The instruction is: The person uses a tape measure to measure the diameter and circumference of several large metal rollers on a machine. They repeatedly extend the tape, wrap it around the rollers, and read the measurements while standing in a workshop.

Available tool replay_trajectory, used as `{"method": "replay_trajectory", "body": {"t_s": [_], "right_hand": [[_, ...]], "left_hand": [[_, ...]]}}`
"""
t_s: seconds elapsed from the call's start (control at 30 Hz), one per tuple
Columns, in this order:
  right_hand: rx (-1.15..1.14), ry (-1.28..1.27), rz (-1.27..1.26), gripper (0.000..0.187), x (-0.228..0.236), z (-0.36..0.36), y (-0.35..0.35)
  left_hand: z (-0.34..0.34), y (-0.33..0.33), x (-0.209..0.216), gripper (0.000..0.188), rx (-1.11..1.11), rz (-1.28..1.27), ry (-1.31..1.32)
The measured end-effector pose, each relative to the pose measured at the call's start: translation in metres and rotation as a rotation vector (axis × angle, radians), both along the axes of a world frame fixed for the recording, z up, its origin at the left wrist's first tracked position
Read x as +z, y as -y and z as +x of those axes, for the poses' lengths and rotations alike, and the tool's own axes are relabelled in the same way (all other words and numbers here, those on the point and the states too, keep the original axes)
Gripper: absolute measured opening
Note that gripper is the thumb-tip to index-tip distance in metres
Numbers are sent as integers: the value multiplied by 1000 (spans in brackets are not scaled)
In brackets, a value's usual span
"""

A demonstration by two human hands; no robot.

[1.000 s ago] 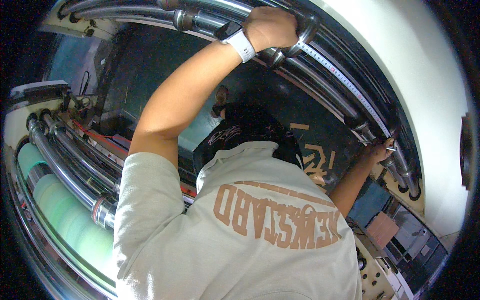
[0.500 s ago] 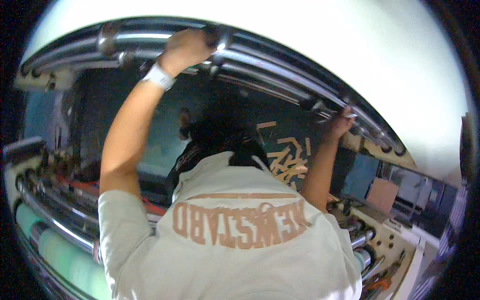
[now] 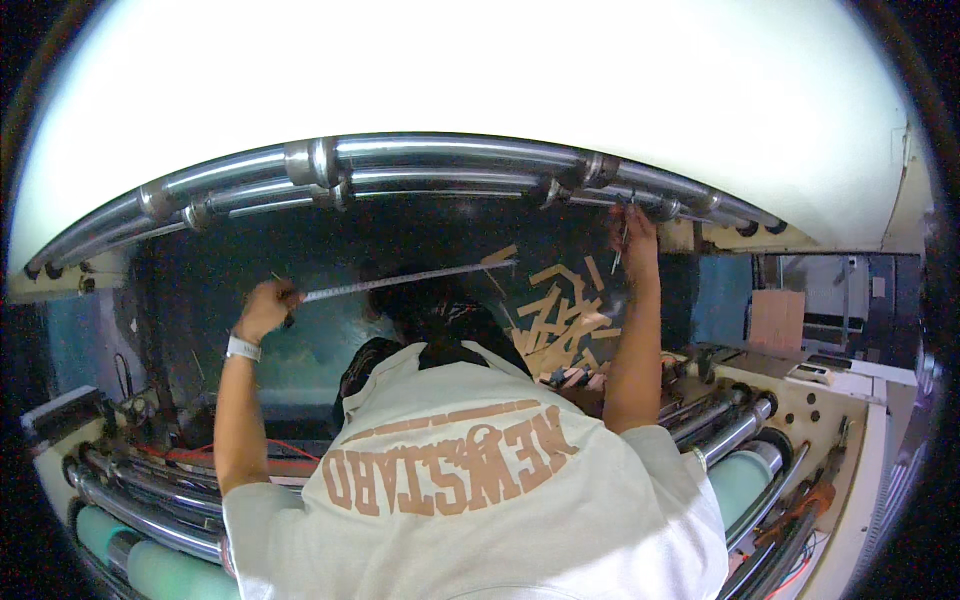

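My left hand [image 3: 268, 308], with a white watch band [image 3: 243, 348] on its wrist, is closed round the body of a tape measure, which my fingers mostly hide. Its pale marked blade [image 3: 400, 280] juts out to the right over the dark floor, its far end free in the air. My right hand [image 3: 637, 238] is raised below the right part of the metal shafts [image 3: 460, 150]. Its fingers are closed on a thin metal rod-like tool [image 3: 617, 250] that points downward. Metal collars [image 3: 312, 162] sit along the shafts.
Several cardboard strips [image 3: 560, 315] lie heaped on the floor between my body and right arm. A bright white machine panel [image 3: 460, 70] rises beyond the shafts. Behind me are rollers, some green [image 3: 170, 570], and an orange-red cable [image 3: 240, 452] at the left.
My left hand has come down from the upper shaft toward the left, and the tape blade now shows stretched out from it. My right hand stays near the shafts' right part.
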State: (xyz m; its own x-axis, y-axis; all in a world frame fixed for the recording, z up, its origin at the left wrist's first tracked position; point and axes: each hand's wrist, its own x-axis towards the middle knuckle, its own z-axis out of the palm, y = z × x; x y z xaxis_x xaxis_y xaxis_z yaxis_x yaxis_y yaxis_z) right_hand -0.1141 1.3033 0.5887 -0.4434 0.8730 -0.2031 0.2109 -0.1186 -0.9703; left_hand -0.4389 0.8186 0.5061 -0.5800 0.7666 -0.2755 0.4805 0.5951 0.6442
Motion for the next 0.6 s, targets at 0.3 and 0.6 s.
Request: {"method": "replay_trajectory", "body": {"t_s": [0.3,0.6], "right_hand": [[330,310,437,27,-32,22,-45],[608,685,380,40,37,-14,-54]], "left_hand": [[41,33,-79,26,185,-187,275],[63,43,-168,25,44,-120,196]]}}
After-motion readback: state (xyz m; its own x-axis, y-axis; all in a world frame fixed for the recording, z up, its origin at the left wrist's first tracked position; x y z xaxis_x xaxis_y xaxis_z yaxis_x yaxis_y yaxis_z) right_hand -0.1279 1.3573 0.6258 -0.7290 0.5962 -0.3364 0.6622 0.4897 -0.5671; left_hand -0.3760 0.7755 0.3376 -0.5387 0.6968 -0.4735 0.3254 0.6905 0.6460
